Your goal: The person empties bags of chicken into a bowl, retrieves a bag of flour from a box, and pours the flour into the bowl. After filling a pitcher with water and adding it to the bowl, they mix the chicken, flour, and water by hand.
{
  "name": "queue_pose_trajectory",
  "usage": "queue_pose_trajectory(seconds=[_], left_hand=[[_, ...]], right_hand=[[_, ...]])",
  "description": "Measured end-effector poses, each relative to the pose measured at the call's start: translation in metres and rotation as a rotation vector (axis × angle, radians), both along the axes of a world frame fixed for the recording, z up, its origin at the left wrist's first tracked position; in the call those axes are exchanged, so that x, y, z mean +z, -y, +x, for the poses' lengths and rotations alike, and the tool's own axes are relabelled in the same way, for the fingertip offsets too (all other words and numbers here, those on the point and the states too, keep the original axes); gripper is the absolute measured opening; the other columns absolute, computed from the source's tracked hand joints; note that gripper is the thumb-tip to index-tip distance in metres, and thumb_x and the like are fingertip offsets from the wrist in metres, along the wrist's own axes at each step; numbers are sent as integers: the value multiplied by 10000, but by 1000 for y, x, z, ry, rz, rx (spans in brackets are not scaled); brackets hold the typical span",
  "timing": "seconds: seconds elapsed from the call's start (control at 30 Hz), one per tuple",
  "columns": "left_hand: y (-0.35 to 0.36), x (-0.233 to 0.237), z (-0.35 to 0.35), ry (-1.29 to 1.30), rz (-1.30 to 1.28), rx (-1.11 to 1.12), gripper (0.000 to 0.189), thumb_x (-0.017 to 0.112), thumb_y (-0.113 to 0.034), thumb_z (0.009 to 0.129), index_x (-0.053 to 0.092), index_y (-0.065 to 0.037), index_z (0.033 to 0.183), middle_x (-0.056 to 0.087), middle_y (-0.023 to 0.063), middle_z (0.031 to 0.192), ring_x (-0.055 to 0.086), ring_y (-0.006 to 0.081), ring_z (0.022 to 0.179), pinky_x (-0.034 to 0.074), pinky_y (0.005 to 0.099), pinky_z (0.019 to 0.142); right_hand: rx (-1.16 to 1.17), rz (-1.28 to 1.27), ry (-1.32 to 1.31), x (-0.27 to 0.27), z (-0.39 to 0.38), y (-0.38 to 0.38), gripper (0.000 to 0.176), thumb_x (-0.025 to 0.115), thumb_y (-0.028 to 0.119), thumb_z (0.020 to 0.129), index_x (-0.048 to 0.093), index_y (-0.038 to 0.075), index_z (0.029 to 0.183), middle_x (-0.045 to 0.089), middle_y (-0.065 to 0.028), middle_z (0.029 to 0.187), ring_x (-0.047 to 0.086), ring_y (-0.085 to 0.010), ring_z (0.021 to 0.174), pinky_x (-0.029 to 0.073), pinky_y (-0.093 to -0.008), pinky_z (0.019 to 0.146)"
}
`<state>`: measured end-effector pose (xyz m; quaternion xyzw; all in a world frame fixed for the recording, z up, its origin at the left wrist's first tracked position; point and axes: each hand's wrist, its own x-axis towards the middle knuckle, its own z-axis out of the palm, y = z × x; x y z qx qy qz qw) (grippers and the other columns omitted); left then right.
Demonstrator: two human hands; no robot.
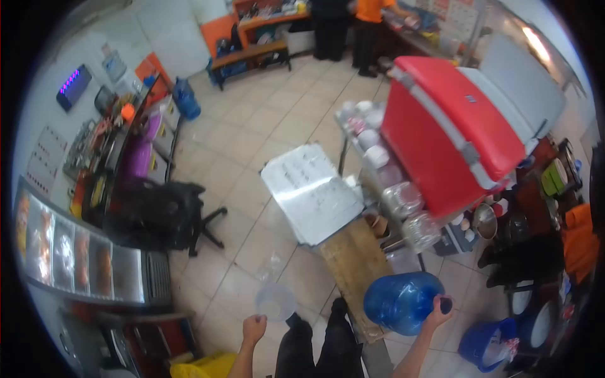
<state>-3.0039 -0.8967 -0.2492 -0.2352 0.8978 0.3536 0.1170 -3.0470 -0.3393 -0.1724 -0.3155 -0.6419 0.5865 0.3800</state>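
Observation:
My left hand (255, 327) is closed on the rim of a clear plastic tub (276, 301), held out over the tiled floor to the left of my legs. On the right, a big blue water jug (398, 301) lies on its side across the near end of a wooden board (354, 263), its neck pointing right. The fingers of my right hand (437, 311) are wrapped round that neck, by the dark mouth. A white metal-looking panel (313, 194) with faint writing adjoins the board's far end.
A red cooler box (444, 126) with its lid up stands on a table lined with wrapped containers (377, 155). A blue bucket (484, 345) is at lower right, a black office chair (157, 214) at left. Two people (368, 31) stand at the back counter; another person's orange clothing (580, 239) shows at right.

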Motion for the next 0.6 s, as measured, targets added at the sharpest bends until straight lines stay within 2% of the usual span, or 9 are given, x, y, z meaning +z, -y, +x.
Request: queue_pose_trajectory(seconds=[0.07,0.13,0.2,0.27,0.33,0.37,0.47,0.53,0.6], left_hand=[[-9,1,1,35,14,15,366,581,-306,839,637,40,735,624,275,737,620,465,732,478,507,659],[-14,-4,4,10,18,3,371,585,-299,850,620,42,706,611,280,721,610,470,718,462,518,644],[-20,-12,10,-22,41,10,383,597,-293,861,610,51,693,605,283,707,605,471,708,455,517,635],[-26,-31,5,-43,40,66,389,604,-289,870,610,62,701,609,278,702,608,463,703,453,511,637],[-35,-52,4,-5,67,143,390,602,-297,883,620,70,751,625,267,737,611,443,723,452,507,669],[-37,-73,5,-1,94,165,385,607,-301,886,617,68,777,623,270,761,606,441,754,449,505,689],[-47,-96,-14,-51,86,191,364,625,-279,883,601,65,767,603,257,750,584,438,759,449,499,707],[-60,-116,-22,-173,32,259,355,630,-266,877,600,71,767,607,257,779,585,434,798,449,492,727],[-69,-132,-34,-74,162,320,346,631,-253,873,602,78,779,606,254,796,584,430,826,452,488,743]], right_hand=[[93,148,75,-1,-12,15,215,692,-67,737,586,27,898,618,-66,854,599,-177,810,506,-316,781],[315,525,251,29,-44,54,221,708,-38,695,597,36,871,633,-64,816,608,-173,779,502,-323,754],[548,551,338,18,-70,95,246,731,16,655,607,47,864,648,-75,793,628,-192,751,499,-327,752],[670,693,436,7,-86,128,256,748,63,642,614,53,859,650,-91,796,642,-230,737,501,-321,764],[754,677,507,-14,-99,159,281,752,109,638,618,56,878,655,-111,828,648,-276,781,506,-342,788],[811,750,546,-23,-105,178,295,760,124,634,620,60,886,659,-116,845,647,-297,812,506,-361,796],[958,884,683,-60,-119,239,347,788,172,618,636,74,914,670,-134,905,635,-353,901,501,-411,812],[1056,893,824,-73,-130,272,349,795,179,622,644,78,920,674,-145,909,635,-367,894,502,-417,795],[1145,951,885,-88,-139,300,338,786,183,634,652,75,925,686,-168,897,650,-374,878,513,-430,776]])
